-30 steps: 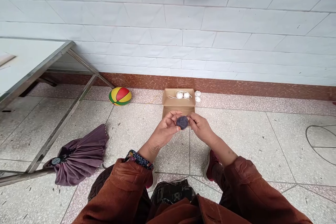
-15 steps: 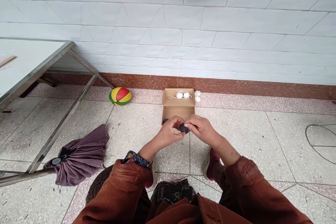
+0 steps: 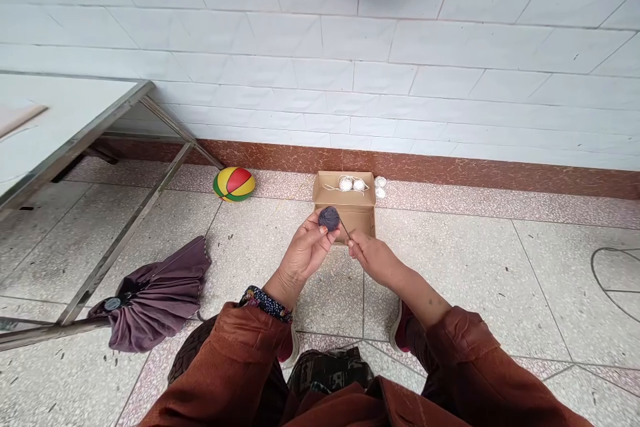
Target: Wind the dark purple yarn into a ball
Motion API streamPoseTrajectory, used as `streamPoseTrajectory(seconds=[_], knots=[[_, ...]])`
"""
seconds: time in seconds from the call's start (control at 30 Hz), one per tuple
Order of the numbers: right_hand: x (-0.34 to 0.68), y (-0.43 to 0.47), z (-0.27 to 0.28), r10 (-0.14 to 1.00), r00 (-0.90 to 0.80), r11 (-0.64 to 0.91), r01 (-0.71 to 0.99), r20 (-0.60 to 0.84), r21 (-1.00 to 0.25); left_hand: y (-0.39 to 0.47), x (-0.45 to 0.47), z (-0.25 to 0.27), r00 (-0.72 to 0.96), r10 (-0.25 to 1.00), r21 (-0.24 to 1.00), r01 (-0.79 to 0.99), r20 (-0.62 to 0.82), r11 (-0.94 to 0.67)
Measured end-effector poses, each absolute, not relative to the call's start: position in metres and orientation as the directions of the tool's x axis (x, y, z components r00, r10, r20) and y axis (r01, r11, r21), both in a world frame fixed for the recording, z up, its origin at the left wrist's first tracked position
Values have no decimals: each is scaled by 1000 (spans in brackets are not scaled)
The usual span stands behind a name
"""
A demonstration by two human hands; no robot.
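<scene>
My left hand (image 3: 306, 250) is closed round a small dark grey ball of yarn (image 3: 329, 218), holding it up by the fingertips. A strand of the same yarn (image 3: 344, 227) runs from the ball to my right hand (image 3: 373, 256), which pinches it between thumb and finger. Just beyond both hands an open cardboard box (image 3: 369, 221) stands on the floor, partly hidden by them. On its raised lid lie white yarn balls (image 3: 346, 183) with loose ends. More white balls (image 3: 381, 187) sit beside the box on the right.
A red, yellow and green ball (image 3: 234, 184) rests near the wall. To the left are a metal-framed table (image 3: 95, 121) and a folded purple umbrella (image 3: 155, 307) on the floor. A thin wire frame (image 3: 613, 283) lies at the right. A dark bag (image 3: 327, 370) is between my feet.
My left hand has turned and lifted the grey yarn ball into clear view. My right hand has come away from the ball to the right and slightly down, drawing out a strand.
</scene>
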State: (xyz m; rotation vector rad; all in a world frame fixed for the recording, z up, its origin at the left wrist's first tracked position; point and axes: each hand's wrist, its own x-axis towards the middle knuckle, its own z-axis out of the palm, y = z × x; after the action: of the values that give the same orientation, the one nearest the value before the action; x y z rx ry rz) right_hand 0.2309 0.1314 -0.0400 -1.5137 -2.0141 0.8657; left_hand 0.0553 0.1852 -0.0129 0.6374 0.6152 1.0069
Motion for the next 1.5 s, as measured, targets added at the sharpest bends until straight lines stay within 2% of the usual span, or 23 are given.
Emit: streamPoseTrajectory(seconds=[0.1, 0.2, 0.3, 0.37, 0.47, 0.53, 0.6, 0.7, 0.8, 0.87, 0.97, 1.07, 1.17, 1.33, 1.43, 1.5], knots=[[230, 128, -39, 903, -429, 342, 700, 14, -627, 192, 53, -16, 308, 937, 829, -471, -167, 303], [234, 127, -25, 853, -502, 471, 621, 143, -627, 192, 55, -18, 251, 961, 951, -252, -115, 179], [243, 131, -8, 862, -432, 483, 540, 265, -689, 187, 60, -19, 262, 963, 995, -54, -62, 79], [250, 136, -1, 887, -335, 451, 493, 316, -744, 182, 63, -18, 306, 952, 999, 5, -33, 33], [256, 144, -3, 921, -183, 390, 447, 345, -805, 177, 63, -15, 496, 868, 999, -19, -30, 46], [256, 149, -9, 937, -106, 344, 426, 331, -837, 175, 62, -14, 625, 779, 988, -81, -51, 129], [252, 152, -17, 950, -42, 299, 400, 308, -866, 175, 61, -13, 659, 751, 960, -181, -45, 216], [241, 152, -28, 969, -19, 237, 376, 248, -896, 179, 62, -11, 570, 821, 899, -356, -7, 255], [230, 148, -36, 988, -100, 150, 409, 120, -900, 187, 61, -7, 447, 894, 878, -437, 22, 197], [224, 144, -39, 975, -217, 141, 471, 41, -871, 193, 59, -3, 340, 940, 903, -415, 42, 109], [216, 137, -35, 898, -440, 287, 588, -1, -756, 200, 52, -2, 185, 980, 952, -305, 78, -18], [209, 129, -16, 820, -564, 501, 632, 92, -591, 203, 45, -1, 143, 983, 973, -219, 111, -78], [208, 125, 15, 791, -551, 599, 610, 265, -519, 199, 41, 1, 198, 974, 983, -163, 112, -80], [222, 136, 48, 794, -359, 602, 578, 490, -552, 185, 39, 6, 408, 910, 994, -110, 72, -29], [230, 148, 43, 815, -186, 549, 551, 549, -628, 176, 36, 7, 565, 822, 988, -154, 66, 27], [231, 152, 32, 838, -77, 491, 536, 540, -687, 173, 35, 9, 605, 792, 971, -228, 88, 67]])
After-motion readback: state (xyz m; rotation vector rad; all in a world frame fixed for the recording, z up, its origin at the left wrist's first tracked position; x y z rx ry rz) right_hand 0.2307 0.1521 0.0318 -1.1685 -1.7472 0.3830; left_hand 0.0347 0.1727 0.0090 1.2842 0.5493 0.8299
